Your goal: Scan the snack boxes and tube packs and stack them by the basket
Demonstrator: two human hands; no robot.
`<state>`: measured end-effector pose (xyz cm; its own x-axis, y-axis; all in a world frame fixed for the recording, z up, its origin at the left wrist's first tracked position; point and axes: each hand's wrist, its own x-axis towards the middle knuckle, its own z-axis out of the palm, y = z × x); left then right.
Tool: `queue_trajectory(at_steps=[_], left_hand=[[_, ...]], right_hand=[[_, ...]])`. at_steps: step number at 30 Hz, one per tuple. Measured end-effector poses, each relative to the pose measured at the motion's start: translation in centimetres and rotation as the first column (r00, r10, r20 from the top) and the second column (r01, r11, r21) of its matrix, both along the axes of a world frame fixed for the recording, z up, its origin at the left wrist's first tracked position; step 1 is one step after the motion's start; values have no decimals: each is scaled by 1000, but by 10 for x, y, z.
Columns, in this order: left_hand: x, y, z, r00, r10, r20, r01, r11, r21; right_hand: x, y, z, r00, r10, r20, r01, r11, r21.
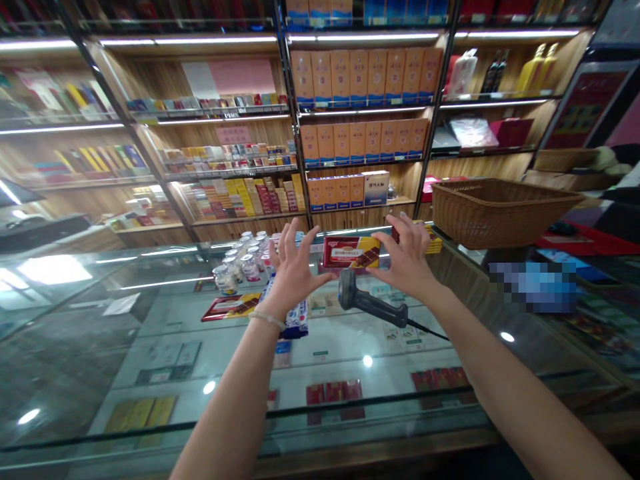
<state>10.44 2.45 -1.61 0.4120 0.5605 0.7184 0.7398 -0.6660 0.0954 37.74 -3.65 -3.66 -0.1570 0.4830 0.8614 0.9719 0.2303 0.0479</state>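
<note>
A red and yellow chocolate box (345,253) faces me, its long side level, between my two hands. My right hand (407,260) has its right end between thumb and index finger, the other fingers raised. My left hand (295,270) is spread wide by the box's left end, apart from it. Just below the box is a dark barcode scanner (373,303) with its cable running right. Under my left wrist sits a blue and white packet (299,320), partly hidden. Another red and yellow chocolate box (230,307) lies flat to the left.
Several small white-capped bottles (250,260) stand behind my left hand on the glass counter (345,363). A wicker basket (500,210) is at the right. Shelves of orange boxes (367,73) and cigarette packs (250,200) line the wall.
</note>
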Motion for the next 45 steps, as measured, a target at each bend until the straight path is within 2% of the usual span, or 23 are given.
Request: queue_trajectory(at_steps=[12,17,23,29,36,41,45], left_hand=[[1,-6,7,996,63,-59,-61,998,31],[-1,-5,8,998,62,-5,-62,998,33],[6,-7,9,995,67,78,-67,998,-6],[19,-11,5,993,59,98,-52,996,-75],[33,-14,-3,990,92,103,-80,990,-119],[39,-9,-8,987,116,112,-103,988,-119],[48,-2,-3,986,120,116,-106,987,-121]], right_hand=[[2,2,-3,1000,7,23,-6,998,-64],[4,3,8,999,-2,44,6,996,-92],[20,9,19,998,35,46,-32,998,-62],[37,10,10,1000,14,-27,-16,997,-80],[48,18,-3,1000,24,-3,-24,999,21],[47,22,-7,997,-1,-76,-1,1000,-27],[47,23,-10,988,8,-156,-17,998,-56]])
